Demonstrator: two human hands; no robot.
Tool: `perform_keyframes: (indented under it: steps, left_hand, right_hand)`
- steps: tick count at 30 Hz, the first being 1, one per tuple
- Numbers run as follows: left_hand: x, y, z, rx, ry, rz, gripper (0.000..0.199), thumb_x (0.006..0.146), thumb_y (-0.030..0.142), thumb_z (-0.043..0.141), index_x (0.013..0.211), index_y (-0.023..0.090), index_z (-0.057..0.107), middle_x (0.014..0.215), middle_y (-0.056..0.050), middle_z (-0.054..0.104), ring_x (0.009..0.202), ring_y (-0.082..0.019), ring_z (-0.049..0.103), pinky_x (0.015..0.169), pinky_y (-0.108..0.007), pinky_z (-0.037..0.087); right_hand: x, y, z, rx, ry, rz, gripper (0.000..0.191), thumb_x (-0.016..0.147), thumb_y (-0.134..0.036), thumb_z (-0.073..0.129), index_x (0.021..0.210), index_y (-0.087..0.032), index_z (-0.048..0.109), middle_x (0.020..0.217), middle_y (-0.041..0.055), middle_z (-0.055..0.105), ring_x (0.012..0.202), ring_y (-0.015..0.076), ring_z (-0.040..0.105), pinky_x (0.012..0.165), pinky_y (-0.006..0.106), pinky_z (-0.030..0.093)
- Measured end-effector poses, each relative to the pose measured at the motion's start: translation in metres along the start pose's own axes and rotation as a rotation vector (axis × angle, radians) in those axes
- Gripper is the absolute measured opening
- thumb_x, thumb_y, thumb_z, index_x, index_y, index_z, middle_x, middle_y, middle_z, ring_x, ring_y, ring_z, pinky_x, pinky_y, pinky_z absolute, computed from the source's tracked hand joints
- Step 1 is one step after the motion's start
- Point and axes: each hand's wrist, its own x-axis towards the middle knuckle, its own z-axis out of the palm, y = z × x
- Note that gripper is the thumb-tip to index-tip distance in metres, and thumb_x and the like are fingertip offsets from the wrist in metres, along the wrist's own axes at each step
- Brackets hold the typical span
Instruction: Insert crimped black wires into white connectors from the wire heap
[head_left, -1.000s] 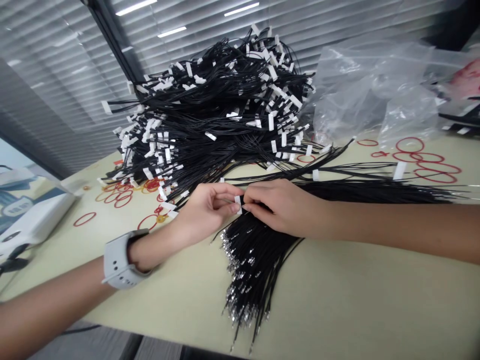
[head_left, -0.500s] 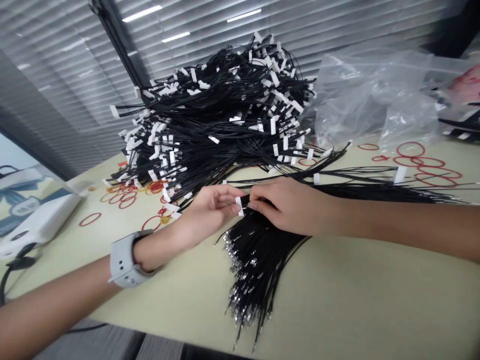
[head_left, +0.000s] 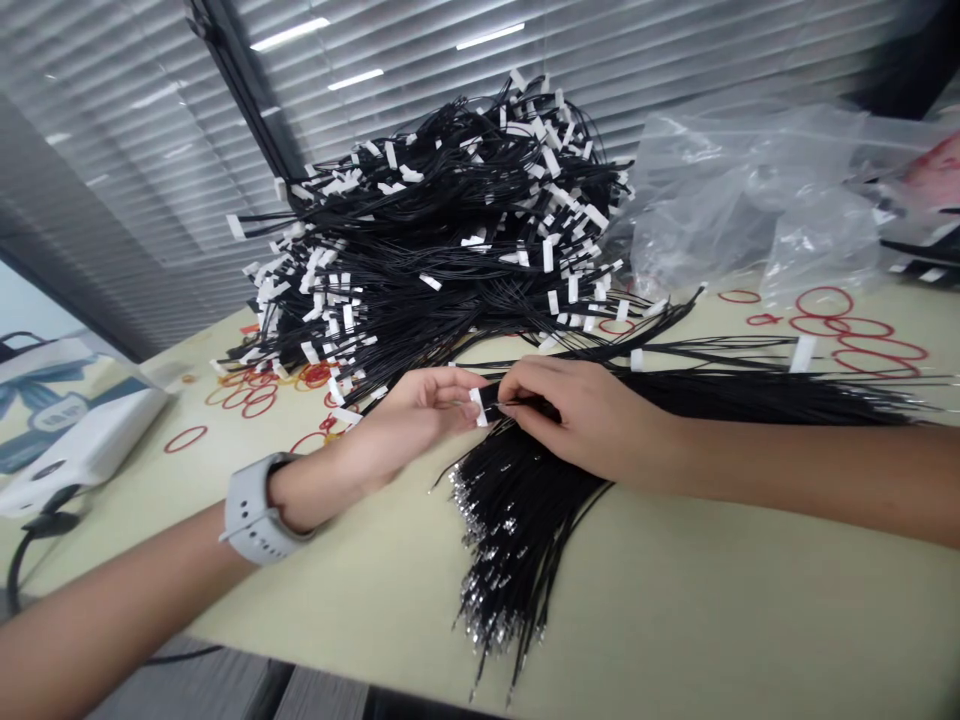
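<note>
Right now, everything hinges on the narrow gap at the small, white, rectangular plastic connector (head_left: 478, 407): its long axis stands close to upright in the view, top leaning slightly left, with short black leads coming off its right side. The left hand (head_left: 412, 410) touches it and is the nearer one, gripping it between thumb and fingers from the connector's left; the right hand (head_left: 577, 405) is just to its right, fingertips drawn together in what looks like a pinch on a thin black wire (head_left: 493, 406) (blur and dark strands hide its exact end). Below the connector, a dense fan of smooth black wires (head_left: 525, 500) spreads over the matt, pale yellow-green bench (head_left: 712, 600), its slender strands ending in tiny, shiny metal terminals. To the connector's right, a long sheaf of similar black wires (head_left: 720, 398) runs sideways beyond the right forearm. Beyond the connector rises a tangled mound of glossy black cables (head_left: 450, 210), studded with blocky white connectors. Farther to the connector's right, thin, round, red rubber bands (head_left: 825, 316) overlap in front of crumpled, translucent plastic bags (head_left: 697, 200).
</note>
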Motion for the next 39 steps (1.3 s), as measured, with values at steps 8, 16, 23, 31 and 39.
perform_keyframes:
  steps: [8, 16, 23, 31, 39]
  left_hand:
    - [0.0000, -0.0003, -0.0013, -0.028, 0.002, -0.007, 0.023, 0.072, 0.004, 0.057, 0.094, 0.011, 0.056, 0.076, 0.000, 0.060, 0.069, -0.006, 0.057, 0.068, -0.017, 0.043]
    - [0.0026, -0.0051, -0.0015, 0.026, -0.007, 0.077, 0.024, 0.067, 0.005, 0.063, 0.089, 0.012, 0.060, 0.074, 0.000, 0.063, 0.067, -0.007, 0.058, 0.066, -0.018, 0.045]
    - [0.0010, -0.0014, 0.0004, 0.095, -0.022, 0.108, 0.022, 0.070, 0.009, 0.061, 0.091, 0.011, 0.058, 0.077, -0.003, 0.065, 0.070, -0.009, 0.059, 0.069, -0.021, 0.046]
    - [0.0009, -0.0066, 0.0001, 0.255, -0.042, 0.254, 0.020, 0.072, 0.012, 0.059, 0.092, 0.011, 0.059, 0.088, -0.006, 0.065, 0.078, -0.013, 0.061, 0.073, -0.024, 0.047]
    - [-0.0014, -0.0026, 0.0026, 0.471, 0.041, 0.313, 0.019, 0.074, 0.012, 0.056, 0.093, 0.010, 0.060, 0.087, -0.007, 0.064, 0.081, -0.013, 0.060, 0.076, -0.025, 0.047]
  right_hand:
    - [0.0006, 0.0007, 0.0001, -0.207, 0.078, -0.200, 0.022, 0.086, -0.018, 0.039, 0.082, -0.013, 0.059, 0.082, 0.0058, 0.053, 0.078, 0.0143, 0.046, 0.075, 0.029, 0.037]
    - [0.0010, 0.0000, 0.0004, -0.357, -0.054, -0.185, 0.018, 0.084, -0.013, 0.040, 0.079, -0.012, 0.057, 0.078, 0.0055, 0.053, 0.075, 0.0147, 0.047, 0.071, 0.029, 0.035]
    - [0.0045, -0.0024, -0.0031, -0.253, -0.078, -0.134, 0.016, 0.083, -0.012, 0.039, 0.078, -0.011, 0.054, 0.077, 0.0059, 0.053, 0.073, 0.0141, 0.046, 0.069, 0.027, 0.036]
    - [0.0039, -0.0041, -0.0023, -0.175, -0.060, -0.092, 0.011, 0.081, -0.019, 0.046, 0.077, -0.012, 0.054, 0.077, 0.0037, 0.052, 0.070, 0.0124, 0.047, 0.067, 0.026, 0.036]
    - [0.0042, -0.0025, -0.0014, -0.081, -0.064, -0.039, 0.007, 0.079, -0.016, 0.046, 0.076, -0.014, 0.052, 0.078, 0.0027, 0.052, 0.070, 0.0116, 0.047, 0.066, 0.025, 0.036]
